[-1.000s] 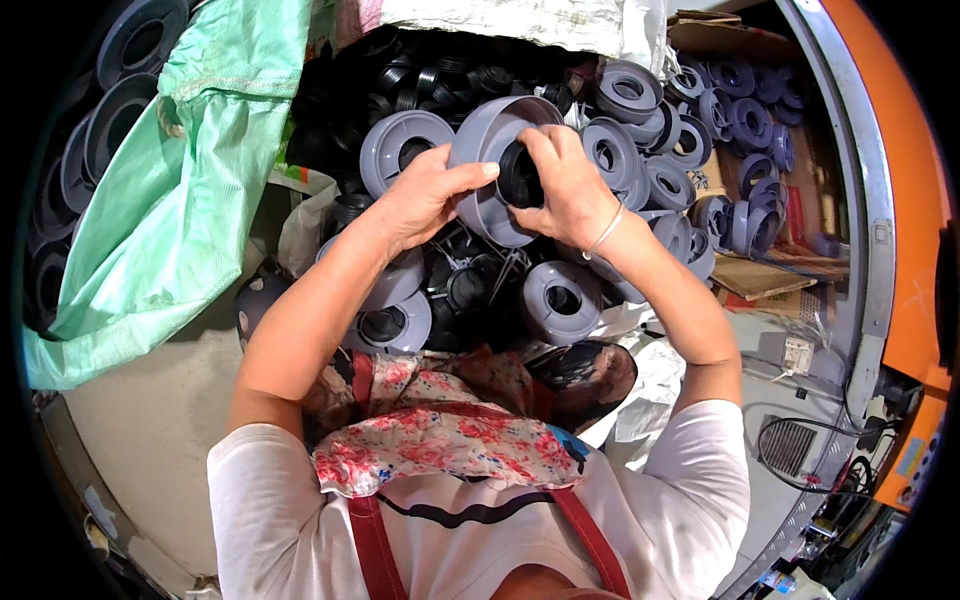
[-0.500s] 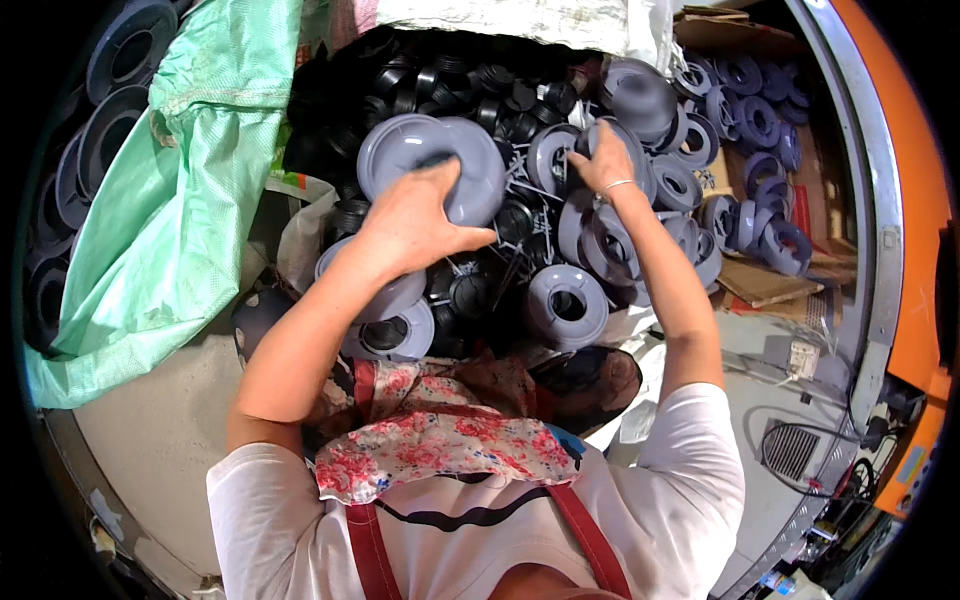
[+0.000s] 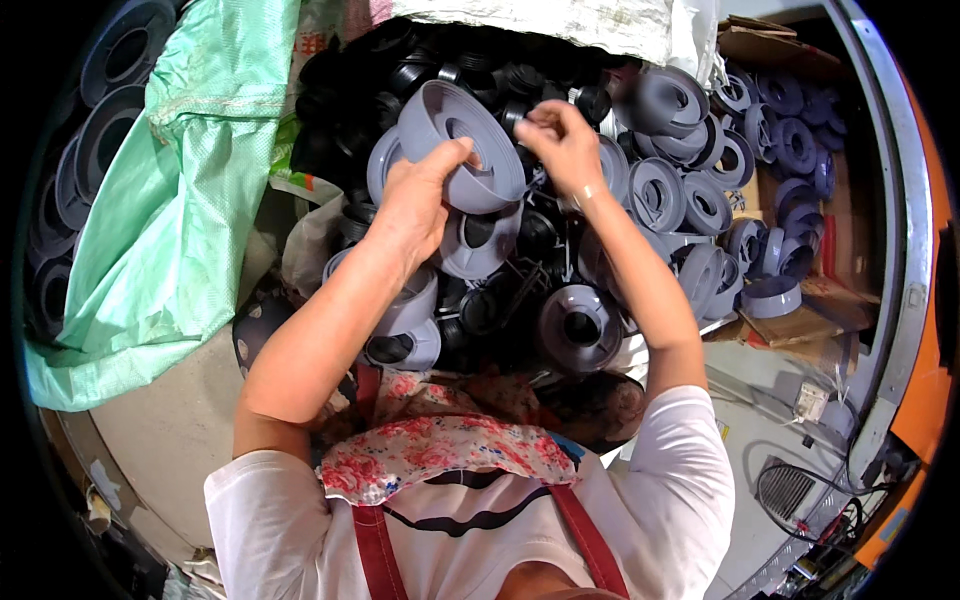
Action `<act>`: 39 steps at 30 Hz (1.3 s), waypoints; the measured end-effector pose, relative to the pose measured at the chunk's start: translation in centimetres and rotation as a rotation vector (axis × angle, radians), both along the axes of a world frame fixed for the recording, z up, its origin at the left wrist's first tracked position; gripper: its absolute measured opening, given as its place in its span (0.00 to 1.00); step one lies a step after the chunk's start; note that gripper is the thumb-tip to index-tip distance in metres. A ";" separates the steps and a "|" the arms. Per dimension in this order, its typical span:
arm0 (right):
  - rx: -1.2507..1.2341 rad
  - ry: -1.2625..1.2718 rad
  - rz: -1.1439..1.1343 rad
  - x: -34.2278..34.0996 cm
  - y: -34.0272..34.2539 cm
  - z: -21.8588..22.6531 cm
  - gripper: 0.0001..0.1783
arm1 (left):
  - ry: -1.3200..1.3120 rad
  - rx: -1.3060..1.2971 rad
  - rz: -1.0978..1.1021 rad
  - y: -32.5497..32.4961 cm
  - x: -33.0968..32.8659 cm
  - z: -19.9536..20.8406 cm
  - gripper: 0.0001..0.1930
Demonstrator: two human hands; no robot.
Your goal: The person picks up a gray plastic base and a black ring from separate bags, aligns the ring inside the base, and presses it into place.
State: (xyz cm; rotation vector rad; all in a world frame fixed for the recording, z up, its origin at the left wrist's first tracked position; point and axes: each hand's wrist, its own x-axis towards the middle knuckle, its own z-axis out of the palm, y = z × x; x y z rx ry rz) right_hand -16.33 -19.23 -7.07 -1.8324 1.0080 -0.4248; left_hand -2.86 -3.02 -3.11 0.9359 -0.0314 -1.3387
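My left hand [image 3: 418,195] grips a grey plastic ring-shaped part [image 3: 490,190], tilted on its side, with the thumb at its central hole. Just right of that part, my right hand [image 3: 562,140] is raised with its fingers curled together. Whether anything sits between those fingertips cannot be made out. Below the held part lies another grey ring part [image 3: 480,240]. A grey flanged ring [image 3: 580,328] rests nearer to me, and grey cup-like parts [image 3: 408,305] lie under my left forearm.
Black round plastic parts [image 3: 420,75] fill the pile's far side. Grey rings heap up at the right, with more in a cardboard box [image 3: 850,225]. A green woven sack [image 3: 190,200] hangs at the left; white sacking [image 3: 560,22] edges the back. An orange machine frame [image 3: 918,400] stands far right.
My right hand has come away from the grey rings on the right, up and left to the held part. My left hand has tilted that part and shifted it slightly right.
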 end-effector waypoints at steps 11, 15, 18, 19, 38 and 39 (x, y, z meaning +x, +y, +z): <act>-0.464 0.660 -0.124 1.9 -4.8 -3.1 0.21 | -0.162 -0.045 0.049 -0.1 -0.4 1.4 0.12; -0.468 0.271 0.039 -1.2 -0.9 4.2 0.18 | -0.164 -0.112 -0.050 0.0 -0.9 0.2 0.15; -0.348 0.183 0.037 -1.8 3.0 6.4 0.16 | 0.088 -0.225 -0.182 0.5 -1.5 1.5 0.16; -0.341 0.208 0.012 -1.9 3.5 6.7 0.17 | 0.086 -0.228 -0.179 0.7 -1.7 1.6 0.17; 0.336 0.200 0.030 -4.0 7.8 12.1 0.33 | -0.048 -0.403 -0.368 2.4 -2.7 2.2 0.21; 0.753 0.274 -0.052 -4.5 6.5 11.8 0.36 | -0.107 -0.380 -0.389 2.2 -2.6 1.8 0.22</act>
